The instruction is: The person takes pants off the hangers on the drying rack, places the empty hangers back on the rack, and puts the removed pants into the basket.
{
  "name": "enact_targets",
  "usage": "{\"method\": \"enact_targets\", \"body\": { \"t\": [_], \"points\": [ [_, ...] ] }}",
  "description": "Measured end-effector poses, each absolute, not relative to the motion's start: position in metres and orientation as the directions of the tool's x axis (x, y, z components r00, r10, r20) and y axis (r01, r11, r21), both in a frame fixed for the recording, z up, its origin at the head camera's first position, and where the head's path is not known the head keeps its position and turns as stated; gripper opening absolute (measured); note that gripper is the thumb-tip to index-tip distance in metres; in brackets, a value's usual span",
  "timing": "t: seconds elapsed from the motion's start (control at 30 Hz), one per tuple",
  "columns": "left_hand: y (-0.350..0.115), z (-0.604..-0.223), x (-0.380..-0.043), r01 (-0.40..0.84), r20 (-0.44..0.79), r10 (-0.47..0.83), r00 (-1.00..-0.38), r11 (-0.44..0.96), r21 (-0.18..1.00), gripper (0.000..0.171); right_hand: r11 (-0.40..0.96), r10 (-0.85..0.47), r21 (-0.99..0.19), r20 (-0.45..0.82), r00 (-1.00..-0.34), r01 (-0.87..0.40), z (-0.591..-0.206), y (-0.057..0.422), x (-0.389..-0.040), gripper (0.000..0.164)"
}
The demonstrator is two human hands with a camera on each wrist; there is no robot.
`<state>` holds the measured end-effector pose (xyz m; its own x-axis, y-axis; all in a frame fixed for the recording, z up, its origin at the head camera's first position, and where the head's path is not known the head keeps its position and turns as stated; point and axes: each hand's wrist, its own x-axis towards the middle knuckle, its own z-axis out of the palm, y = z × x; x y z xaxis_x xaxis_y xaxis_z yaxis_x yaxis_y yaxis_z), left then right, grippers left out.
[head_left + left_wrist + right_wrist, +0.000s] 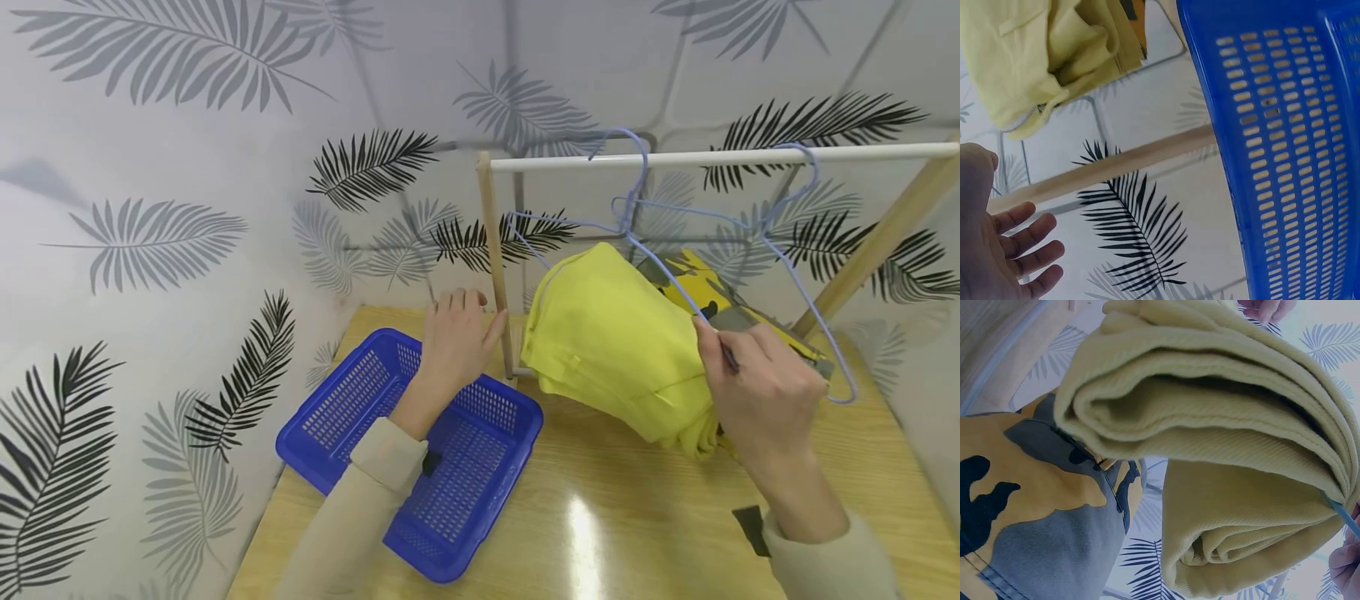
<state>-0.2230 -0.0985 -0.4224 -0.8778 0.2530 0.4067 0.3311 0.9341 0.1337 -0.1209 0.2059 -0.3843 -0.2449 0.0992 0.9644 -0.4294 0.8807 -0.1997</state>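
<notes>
In the head view, my right hand point(772, 387) grips the right end of a blue wire hanger point(663, 265), whose hook is at the white rail. Folded yellow trousers point(611, 342) drape over this hanger in thick layers, with a belt loop showing. The right wrist view shows the layered folds of the trousers point(1222, 434) and the hanger wire point(1342, 515) running out to my fingers. My left hand point(457, 342), holding nothing, is beside the rack's left post, its forearm over a blue basket point(528, 425). Its fingers point(1029, 240) are loosely spread in the left wrist view.
The clothes rack has a white rail point(727, 157) and wooden posts point(495, 267). On a second blue hanger point(813, 304) at the right is a yellow, grey and black camouflage garment point(693, 279). A wooden table point(622, 517) lies beneath, with leaf-patterned covering point(172, 358) behind.
</notes>
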Motion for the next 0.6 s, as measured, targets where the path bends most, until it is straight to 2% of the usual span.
{"method": "enact_targets", "body": {
  "t": [0.23, 0.6],
  "points": [
    [-0.094, -0.419, -0.199, 0.359, 0.348, 0.231, -0.909, 0.859, 0.366, 0.052, 0.862, 0.158, -0.268, 0.948, -0.275, -0.43, -0.389, 0.207, -0.113, 0.063],
    [-0.082, -0.42, -0.162, 0.268, 0.232, 0.143, -0.962, 0.648, 0.713, 0.055, 0.807, 0.236, -0.384, 0.906, -0.352, -0.448, -0.391, 0.205, -0.1, 0.068]
  ]
}}
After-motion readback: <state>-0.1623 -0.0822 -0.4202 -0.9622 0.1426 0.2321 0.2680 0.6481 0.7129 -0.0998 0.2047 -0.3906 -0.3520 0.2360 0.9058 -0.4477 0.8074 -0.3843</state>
